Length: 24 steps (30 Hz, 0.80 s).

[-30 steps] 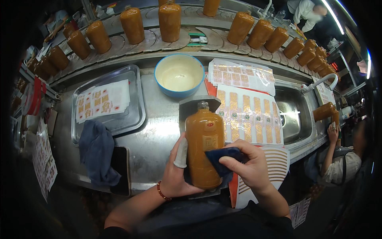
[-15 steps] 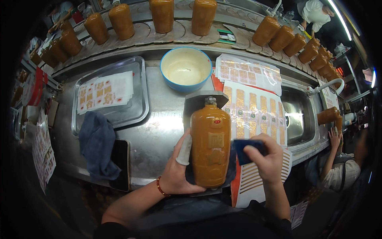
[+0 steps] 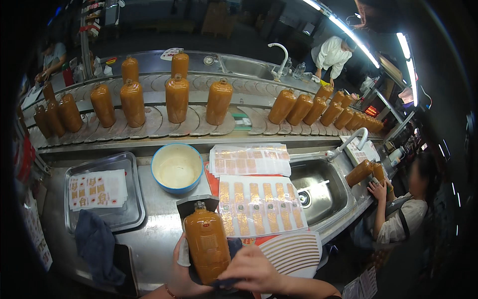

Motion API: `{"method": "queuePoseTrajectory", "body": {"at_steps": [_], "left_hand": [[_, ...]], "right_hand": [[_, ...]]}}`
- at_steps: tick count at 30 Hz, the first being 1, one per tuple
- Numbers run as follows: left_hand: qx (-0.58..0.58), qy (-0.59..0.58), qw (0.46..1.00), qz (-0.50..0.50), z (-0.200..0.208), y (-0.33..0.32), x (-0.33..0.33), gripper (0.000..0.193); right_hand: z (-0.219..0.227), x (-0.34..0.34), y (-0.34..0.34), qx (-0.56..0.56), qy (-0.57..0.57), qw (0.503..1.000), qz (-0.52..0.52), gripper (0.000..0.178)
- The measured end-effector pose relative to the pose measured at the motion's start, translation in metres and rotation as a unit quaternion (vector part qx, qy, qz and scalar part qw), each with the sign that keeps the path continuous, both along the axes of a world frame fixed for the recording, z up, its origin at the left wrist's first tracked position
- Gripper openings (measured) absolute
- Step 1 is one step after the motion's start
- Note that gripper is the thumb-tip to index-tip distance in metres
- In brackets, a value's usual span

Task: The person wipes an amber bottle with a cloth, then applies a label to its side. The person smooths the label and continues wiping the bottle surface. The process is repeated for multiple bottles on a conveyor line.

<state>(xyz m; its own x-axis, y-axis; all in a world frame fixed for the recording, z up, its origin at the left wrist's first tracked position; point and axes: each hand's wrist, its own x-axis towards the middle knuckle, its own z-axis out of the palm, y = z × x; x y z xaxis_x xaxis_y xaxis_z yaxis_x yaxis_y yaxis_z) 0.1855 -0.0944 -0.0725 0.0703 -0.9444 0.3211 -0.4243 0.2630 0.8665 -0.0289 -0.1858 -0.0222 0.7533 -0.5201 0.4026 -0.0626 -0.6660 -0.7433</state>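
An orange-brown bottle [image 3: 206, 245] stands upright at the near edge of the steel bench [image 3: 154, 234]. The left hand [image 3: 181, 271] wraps its fingers around the bottle's left side. The right hand [image 3: 254, 271] presses a dark blue cloth [image 3: 233, 249] against the lower right side, fingers curled over it. Label sheets [image 3: 261, 204] lie just right.

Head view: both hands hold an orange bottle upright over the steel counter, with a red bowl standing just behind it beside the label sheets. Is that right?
Not quite: the bowl is blue-rimmed with a cream inside, not red, as the head view shows. The rest stands: the left hand and the right hand hold the orange bottle upright over the steel counter, with the label sheets beside the bowl.
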Motion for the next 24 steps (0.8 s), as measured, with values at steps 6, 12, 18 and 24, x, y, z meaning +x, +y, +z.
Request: {"method": "queuePoseTrajectory", "body": {"at_steps": [6,12,18,24], "left_hand": [[0.032,-0.086,0.995,-0.043,-0.014,0.01,0.035,0.14],[0.048,-0.014,0.998,-0.048,-0.028,0.006,0.031,0.132],[0.003,-0.046,0.998,-0.046,-0.005,0.007,0.047,0.126],[0.013,-0.026,0.998,-0.052,-0.007,0.002,0.043,0.139]], "right_hand": [[-0.014,0.019,-0.055,-0.114,0.028,0.954,-0.276,0.022],[0.02,0.032,0.02,-0.273,0.046,0.96,0.052,0.032],[0.032,0.069,-0.067,-0.11,0.042,0.976,-0.182,0.023],[0.041,0.059,-0.029,-0.137,0.086,0.979,0.122,0.033]]}}
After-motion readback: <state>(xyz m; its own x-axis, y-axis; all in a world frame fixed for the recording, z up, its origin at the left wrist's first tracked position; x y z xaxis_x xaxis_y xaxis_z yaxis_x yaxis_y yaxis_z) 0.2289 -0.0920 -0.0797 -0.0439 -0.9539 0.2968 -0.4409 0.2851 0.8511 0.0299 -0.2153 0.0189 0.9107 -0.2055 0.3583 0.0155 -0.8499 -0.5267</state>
